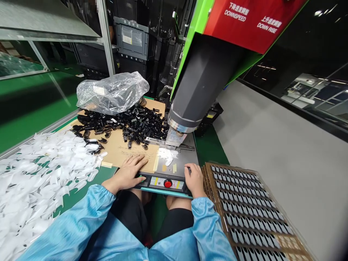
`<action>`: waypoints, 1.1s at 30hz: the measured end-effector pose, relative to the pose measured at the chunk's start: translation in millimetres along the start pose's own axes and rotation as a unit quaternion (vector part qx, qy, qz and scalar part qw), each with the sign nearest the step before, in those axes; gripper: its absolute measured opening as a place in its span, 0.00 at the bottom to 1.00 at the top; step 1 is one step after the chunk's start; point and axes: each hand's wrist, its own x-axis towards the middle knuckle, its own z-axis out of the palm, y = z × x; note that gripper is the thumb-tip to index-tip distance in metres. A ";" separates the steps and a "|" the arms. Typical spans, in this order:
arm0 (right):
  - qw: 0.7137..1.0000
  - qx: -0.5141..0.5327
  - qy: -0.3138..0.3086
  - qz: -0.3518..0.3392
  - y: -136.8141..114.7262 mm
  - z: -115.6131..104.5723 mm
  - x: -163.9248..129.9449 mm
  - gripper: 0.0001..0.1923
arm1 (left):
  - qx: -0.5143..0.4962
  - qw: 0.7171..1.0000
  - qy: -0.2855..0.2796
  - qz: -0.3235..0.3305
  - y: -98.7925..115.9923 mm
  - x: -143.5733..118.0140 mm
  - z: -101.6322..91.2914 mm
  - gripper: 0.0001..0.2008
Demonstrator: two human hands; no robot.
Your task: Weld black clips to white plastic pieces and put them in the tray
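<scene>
My left hand (125, 173) lies flat at the left end of the press's black control panel (185, 189), fingers spread over cardboard and thumb on a green button (142, 178). My right hand (195, 179) rests on the panel's right end, fingers slightly bent and apart. What its thumb touches is hidden. Between the hands sits a red button (168, 183). Beyond it, several white plastic pieces (168, 156) lie on the grey metal base (186, 159). The press head's clear block (175, 137) stands behind them, low over the fixture; whether it touches a part cannot be made out.
Black plastic clips (136, 123) are heaped on cardboard (115, 145) under a clear plastic bag (111, 92). Loose white pieces (54, 170) cover the left side. Stacked trays (244, 203) of grey parts stand at right. The dark press column (206, 76) leans overhead; crates (132, 38) stand behind.
</scene>
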 end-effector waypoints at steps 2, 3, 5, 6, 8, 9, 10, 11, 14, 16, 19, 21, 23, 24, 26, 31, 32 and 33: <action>1.000 0.000 -0.009 0.011 -6.2 9.9 8.5 0.10 | -0.004 1.000 0.005 -0.002 0.2 0.0 0.4 0.39; 1.000 -0.009 -0.008 0.019 -8.3 14.2 10.5 0.09 | -0.005 1.000 0.006 -0.002 0.2 0.1 0.6 0.39; 0.999 -0.035 0.002 0.031 -11.0 20.1 11.0 0.08 | -0.005 1.000 0.006 -0.001 -0.1 0.4 0.9 0.39; 0.998 -0.046 0.006 0.033 -11.7 21.8 9.9 0.07 | -0.006 1.000 0.005 -0.001 -0.3 0.5 1.0 0.39; 0.998 -0.056 0.006 0.032 -12.3 22.7 6.9 0.06 | -0.005 1.000 0.004 -0.001 -0.3 0.8 1.0 0.38; 0.998 -0.057 0.004 0.031 -12.4 22.5 5.5 0.05 | -0.005 1.000 0.003 -0.001 -0.1 0.9 0.7 0.38; 0.998 -0.058 0.002 0.031 -12.6 22.0 4.3 0.05 | -0.004 1.000 0.002 -0.001 0.2 1.0 0.4 0.38; 0.998 -0.058 0.000 0.032 -12.8 21.5 3.4 0.04 | -0.004 1.000 0.001 -0.001 0.6 1.2 0.0 0.38; 0.998 -0.059 -0.001 0.033 -13.4 20.6 2.5 0.04 | -0.009 1.000 0.008 -0.002 2.0 1.5 -0.8 0.37; 0.998 -0.058 0.000 0.034 -13.3 20.4 2.6 0.04 | -0.014 1.000 0.015 -0.004 3.1 1.6 -0.2 0.36; 0.998 -0.046 -0.001 0.035 -11.3 19.7 3.2 0.04 | -0.018 0.999 0.022 -0.015 6.1 1.5 2.6 0.35; 0.999 -0.024 -0.006 0.035 -9.0 18.8 4.9 0.05 | -0.026 0.999 0.031 -0.029 10.2 2.7 4.1 0.33; 0.999 0.010 -0.015 0.039 -6.5 18.3 8.9 0.07 | -0.042 0.998 0.044 -0.035 16.5 7.5 4.0 0.30; 0.998 0.032 -0.018 0.044 -5.4 18.5 12.2 0.08 | -0.053 0.997 0.050 -0.031 20.4 12.3 3.2 0.29; 0.996 0.072 -0.017 0.057 -4.4 20.3 22.1 0.10 | -0.079 0.995 0.060 -0.012 28.4 28.3 1.1 0.27; 0.991 0.116 0.020 0.069 -12.9 33.0 63.8 0.18 | -0.139 0.986 0.092 0.004 41.3 104.9 2.9 0.26; 0.991 0.117 0.026 0.063 -16.2 36.6 73.1 0.21 | -0.144 0.985 0.099 -0.001 42.3 122.7 5.1 0.26; 0.991 0.114 0.028 0.058 -19.6 40.4 81.9 0.24 | -0.148 0.983 0.105 -0.003 43.1 139.5 7.6 0.25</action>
